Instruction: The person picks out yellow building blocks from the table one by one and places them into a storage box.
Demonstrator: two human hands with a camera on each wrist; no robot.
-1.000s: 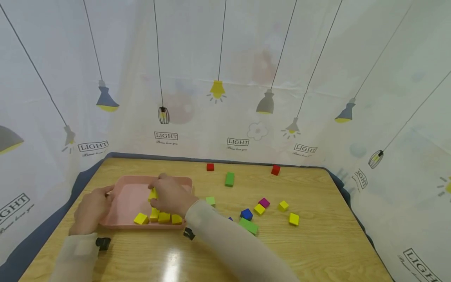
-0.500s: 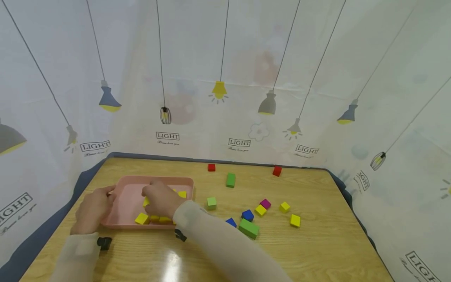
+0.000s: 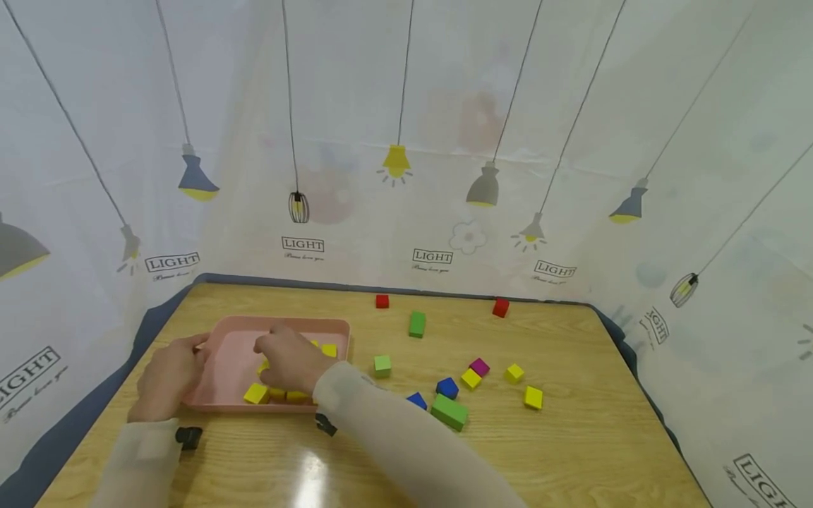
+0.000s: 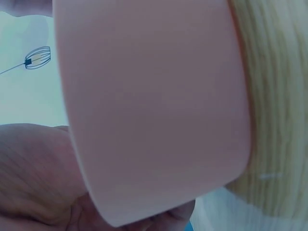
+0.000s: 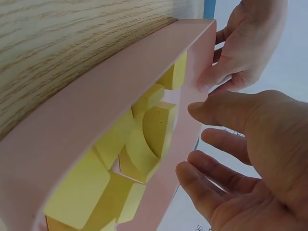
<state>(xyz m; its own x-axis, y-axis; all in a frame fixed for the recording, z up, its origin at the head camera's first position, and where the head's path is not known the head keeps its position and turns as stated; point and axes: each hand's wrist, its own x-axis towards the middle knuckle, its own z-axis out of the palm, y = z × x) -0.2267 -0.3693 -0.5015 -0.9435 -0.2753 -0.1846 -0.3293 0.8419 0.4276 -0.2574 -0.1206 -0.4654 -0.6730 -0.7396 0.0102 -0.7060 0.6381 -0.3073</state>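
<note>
Your right hand point(image 3: 293, 360) has moved left over the lower-left tray point(image 3: 231, 356), fingers spread; your left hand point(image 3: 168, 378) pinches its rim. You're likely releasing a yellow block point(image 5: 161, 126); lift away next.

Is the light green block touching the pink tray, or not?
Apart. The head view shows a strip of bare table between the light green block and the pink tray.
</note>
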